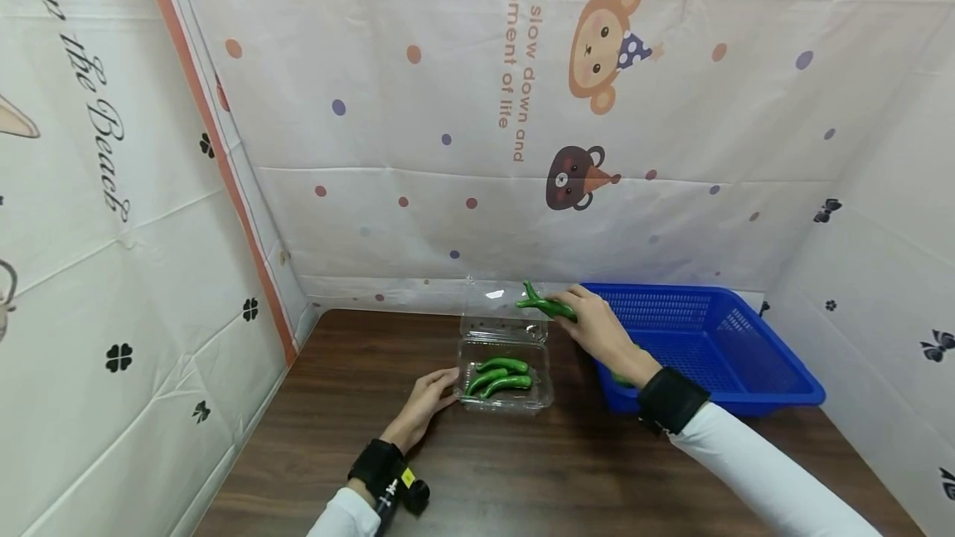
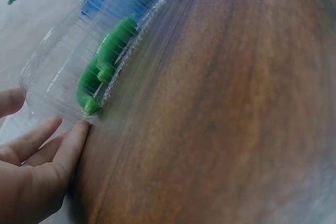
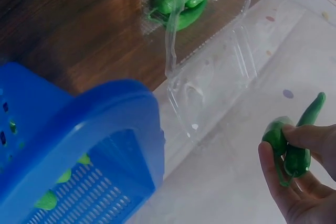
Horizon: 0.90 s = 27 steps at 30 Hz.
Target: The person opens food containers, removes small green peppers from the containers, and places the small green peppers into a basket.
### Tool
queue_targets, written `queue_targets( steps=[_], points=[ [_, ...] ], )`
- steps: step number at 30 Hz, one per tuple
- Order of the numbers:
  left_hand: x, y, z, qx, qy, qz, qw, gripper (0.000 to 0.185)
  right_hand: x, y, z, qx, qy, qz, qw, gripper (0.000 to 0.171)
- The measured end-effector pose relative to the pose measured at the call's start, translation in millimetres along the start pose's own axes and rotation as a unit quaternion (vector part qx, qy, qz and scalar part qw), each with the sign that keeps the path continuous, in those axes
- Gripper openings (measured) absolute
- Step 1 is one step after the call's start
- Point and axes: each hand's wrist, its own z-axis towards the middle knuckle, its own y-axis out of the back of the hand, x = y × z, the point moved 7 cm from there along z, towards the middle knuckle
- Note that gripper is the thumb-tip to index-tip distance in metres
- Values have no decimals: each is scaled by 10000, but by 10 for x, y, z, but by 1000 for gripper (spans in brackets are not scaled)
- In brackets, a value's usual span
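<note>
We see a dark wooden surface [image 1: 522, 471]. Behind it hangs a white curtain [image 1: 418, 147] with coloured dots, a cartoon monkey [image 1: 603, 40] and a brown bear [image 1: 574, 178].

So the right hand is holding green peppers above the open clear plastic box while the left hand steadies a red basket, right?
Not quite: the left hand steadies the clear plastic clamshell box, as the head view shows. The basket is blue. The right hand does hold green peppers.

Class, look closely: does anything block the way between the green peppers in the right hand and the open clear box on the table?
Nothing visible does. The right hand holds the green peppers above the clear box's raised lid, its tray open.
</note>
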Motion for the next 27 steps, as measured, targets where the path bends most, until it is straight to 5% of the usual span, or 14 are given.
queue_targets(
  steps=[11, 27],
  points=[
    [-17, 17, 9, -71, 26, -54, 10000, 55, 75, 165, 58, -545, 234, 164, 9981, 40],
    [1, -13, 21, -51, 87, -92, 9999, 56, 50, 230, 41, -659, 274, 267, 9971, 39]
  ],
)
